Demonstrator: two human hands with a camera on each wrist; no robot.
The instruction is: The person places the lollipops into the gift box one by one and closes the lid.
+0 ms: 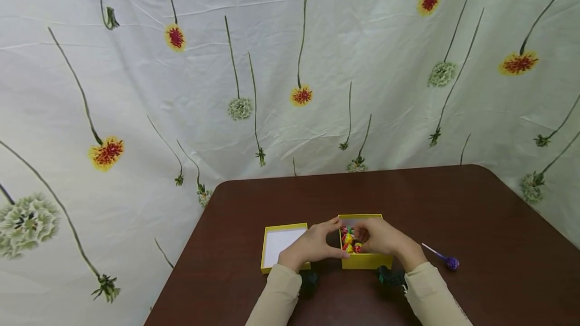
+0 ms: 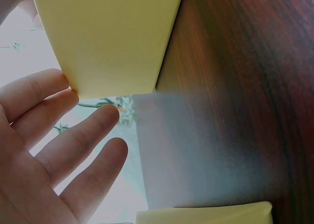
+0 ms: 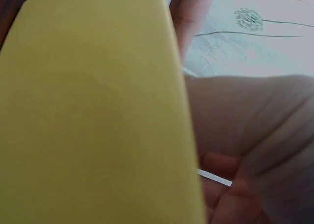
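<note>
An open yellow box (image 1: 362, 262) with a pale inside stands on the brown table. Several lollipops (image 1: 348, 239) in red, yellow and green wrappers lie inside it. My left hand (image 1: 314, 242) is at the box's left end, thumb by the near corner. In the left wrist view its fingers are spread and nearly straight, two tips touching the yellow wall. My right hand (image 1: 379, 235) reaches in over the right side with bent fingers. A thin white stick (image 3: 214, 178) shows at those fingers in the right wrist view; its candy end is hidden.
Left of the box lies a yellow-edged lid (image 1: 283, 245), white side up. A purple lollipop (image 1: 451, 263) lies on the table (image 1: 281, 200) to the right. Behind the table hangs a flower-printed cloth (image 1: 272, 64).
</note>
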